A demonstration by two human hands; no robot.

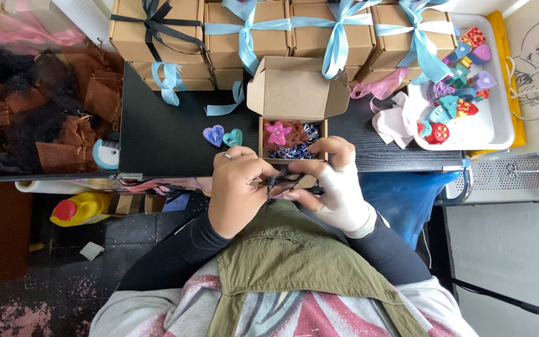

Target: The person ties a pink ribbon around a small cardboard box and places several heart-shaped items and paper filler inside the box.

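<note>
My left hand (239, 187) and my right hand (332, 181), the right one in a white glove, meet just in front of an open brown cardboard box (292, 118). Between the fingers of both hands is a small dark mesh pouch (280, 181). The box holds a pink star-shaped piece (277, 131), brown mesh and blue-and-white shreds. Left of the box, two small heart shapes lie on the black table (163, 134): a purple heart (213, 134) and a teal heart (233, 136).
Closed brown boxes tied with blue ribbon (338, 31) and one with black ribbon (156, 28) stand at the back. A white tray (481, 128) of several coloured shapes sits at the right. Brown and black mesh pouches (38, 112) pile at the left. A yellow bottle (82, 209) stands on the floor.
</note>
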